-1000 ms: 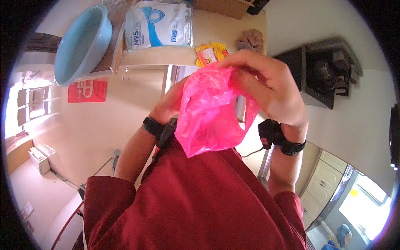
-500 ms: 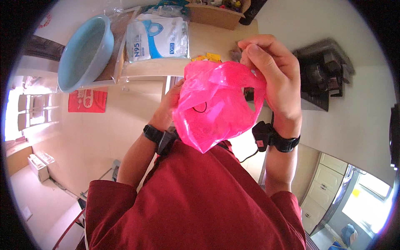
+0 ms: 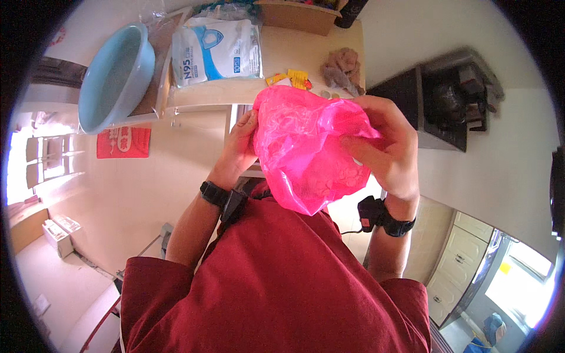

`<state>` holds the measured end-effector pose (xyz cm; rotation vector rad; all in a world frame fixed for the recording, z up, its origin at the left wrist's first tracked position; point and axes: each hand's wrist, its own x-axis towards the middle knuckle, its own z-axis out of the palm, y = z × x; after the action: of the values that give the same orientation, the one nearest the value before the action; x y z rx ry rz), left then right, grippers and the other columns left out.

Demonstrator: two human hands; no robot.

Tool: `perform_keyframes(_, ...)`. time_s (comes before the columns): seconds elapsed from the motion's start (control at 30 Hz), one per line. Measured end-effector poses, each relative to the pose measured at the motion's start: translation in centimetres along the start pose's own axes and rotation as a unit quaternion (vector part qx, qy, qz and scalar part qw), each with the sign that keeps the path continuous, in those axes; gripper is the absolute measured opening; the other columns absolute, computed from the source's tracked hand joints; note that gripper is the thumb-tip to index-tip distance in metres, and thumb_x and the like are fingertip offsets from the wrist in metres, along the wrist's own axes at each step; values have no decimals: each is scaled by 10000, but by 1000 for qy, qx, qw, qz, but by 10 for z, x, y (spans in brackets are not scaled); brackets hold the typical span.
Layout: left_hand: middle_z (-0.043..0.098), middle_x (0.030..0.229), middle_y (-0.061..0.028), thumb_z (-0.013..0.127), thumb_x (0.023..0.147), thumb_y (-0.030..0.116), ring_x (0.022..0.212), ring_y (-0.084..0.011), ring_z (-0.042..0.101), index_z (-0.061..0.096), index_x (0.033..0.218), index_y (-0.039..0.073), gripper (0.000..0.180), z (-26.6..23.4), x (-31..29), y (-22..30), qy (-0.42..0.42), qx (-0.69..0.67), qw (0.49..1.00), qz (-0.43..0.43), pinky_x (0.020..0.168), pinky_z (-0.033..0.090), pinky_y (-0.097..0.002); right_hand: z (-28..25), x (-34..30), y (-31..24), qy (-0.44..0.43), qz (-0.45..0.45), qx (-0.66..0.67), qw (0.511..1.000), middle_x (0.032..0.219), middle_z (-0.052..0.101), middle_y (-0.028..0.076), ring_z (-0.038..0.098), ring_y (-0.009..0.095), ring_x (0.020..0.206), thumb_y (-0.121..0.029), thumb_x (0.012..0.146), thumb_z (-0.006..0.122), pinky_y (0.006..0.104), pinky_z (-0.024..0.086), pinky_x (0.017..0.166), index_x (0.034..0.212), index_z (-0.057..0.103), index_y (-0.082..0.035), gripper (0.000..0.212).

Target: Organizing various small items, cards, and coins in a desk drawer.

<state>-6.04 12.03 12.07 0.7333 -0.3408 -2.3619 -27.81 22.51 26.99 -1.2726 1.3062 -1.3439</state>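
Note:
A thin, shiny bright pink plastic bag [image 3: 294, 147] hangs bunched in front of my chest, its mouth partly open on the right side. My left hand [image 3: 238, 144] grips the bag's left edge, most of its fingers hidden behind the plastic. On the other side, my right hand [image 3: 391, 150] holds the rim, with the thumb at the bag's mouth and the other fingers over the outside. I cannot make out anything inside the bag.
Ahead, a light wooden tabletop [image 3: 282, 47] bears a white and blue packet [image 3: 218, 50], small yellow sachets [image 3: 294, 77], a crumpled brown cloth-like thing [image 3: 342, 67] and a cardboard box [image 3: 297, 16]. A light blue basin [image 3: 118, 76] is at left; a dark open box [image 3: 450, 100] at right.
My right hand has come down from above the bag's right side, and its thumb now reaches to the mouth. The bag's folds have shifted, and the brown crumpled thing shows more fully.

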Motion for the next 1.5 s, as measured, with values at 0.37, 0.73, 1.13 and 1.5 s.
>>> perform_keyframes(0.37, 535, 1282, -115, 428, 1008, 311, 1131, -201, 542, 435, 1330, 51, 414, -1, -19, 1, -82, 235, 967, 51, 962, 456, -370, 22, -11, -10, -23, -74, 48, 996, 1061, 651, 147, 655, 201, 938, 136, 699, 664, 296, 529, 806, 1162, 559, 38, 485)
perform_keyframes(0.73, 491, 1338, -124, 415, 1007, 349, 1185, -217, 500, 387, 1371, 45, 475, -31, 2, 3, 41, 278, 959, -42, 998, 419, -385, 28, -24, 28, 6, 77, -43, 996, 1054, 645, 171, 662, 284, 905, 58, 746, 618, 327, 521, 804, 1164, 598, -9, 424)
perform_keyframes(1.13, 501, 1276, -163, 771, 711, 149, 1191, -333, 500, 469, 1293, 46, 664, 4, -14, 57, -168, 657, 734, -30, 1000, 404, -390, 55, 9, 47, -22, 163, -104, 981, 1048, 617, 214, 621, 360, 928, 36, 780, 529, 377, 497, 797, 1205, 548, 8, 427)
perform_keyframes(1.5, 419, 1368, -181, 813, 640, 473, 1255, -362, 439, 413, 1340, 28, 921, 5, 3, 137, -226, 752, 619, -2, 1057, 371, -434, 20, 12, 143, 210, 278, -104, 932, 882, 645, 58, 585, 107, 814, -4, 851, 548, 243, 476, 731, 1044, 624, 18, 209)
